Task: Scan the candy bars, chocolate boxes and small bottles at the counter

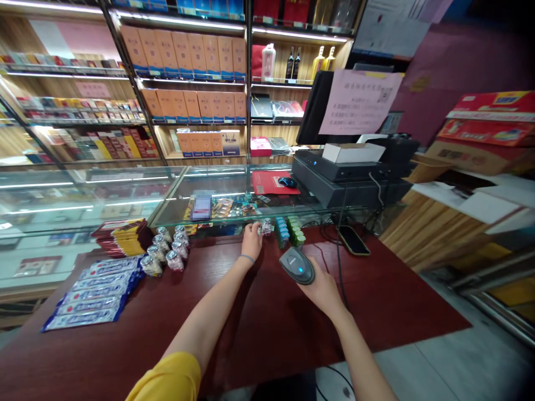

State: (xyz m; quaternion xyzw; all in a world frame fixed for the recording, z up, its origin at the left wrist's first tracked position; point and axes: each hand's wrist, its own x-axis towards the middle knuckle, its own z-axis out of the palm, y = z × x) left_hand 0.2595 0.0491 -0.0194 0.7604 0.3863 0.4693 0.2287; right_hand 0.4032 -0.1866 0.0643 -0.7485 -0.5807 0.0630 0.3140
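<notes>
In my right hand (322, 289) is a dark grey barcode scanner (297, 266) with a blue light, held above the red-brown counter (234, 312). My left hand (252, 242) reaches to the foot of the glass display case, its fingers curled at a small clear-lidded jar (266, 226); my fingers partly cover the grip. Right of that jar stand blue-topped tubes (282, 231) and green-topped tubes (296, 231) in rows. Farther left, several small jars (174, 260) stand in two rows, beside blue-and-white packets (98, 292) laid overlapping and a stack of red and yellow packets (125, 236).
The glass display case (83, 192) runs along the back of the counter. A phone (353, 240) lies at the right near the scanner's cable (340, 267). Behind it stand a black cash drawer (351, 184) and a monitor (313, 108) with a pink sheet. Boxes (489, 128) are piled at right.
</notes>
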